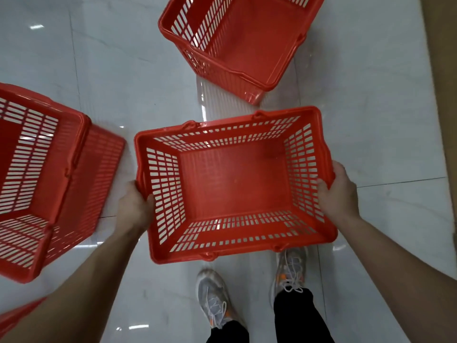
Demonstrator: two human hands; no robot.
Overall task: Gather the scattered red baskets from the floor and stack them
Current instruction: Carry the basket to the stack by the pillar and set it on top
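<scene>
I hold an empty red slotted basket level above the floor, its opening facing up. My left hand grips its left rim and my right hand grips its right rim. A second red basket stands upright on the floor just beyond the held one, turned at an angle. A third red basket lies at the left, tilted toward me; it looks like nested baskets, though I cannot tell for sure. A sliver of another red basket shows at the lower left edge.
The floor is glossy pale marble tile with light reflections. My feet in grey sneakers stand right below the held basket. A tan strip, perhaps a wall or board, runs along the right edge.
</scene>
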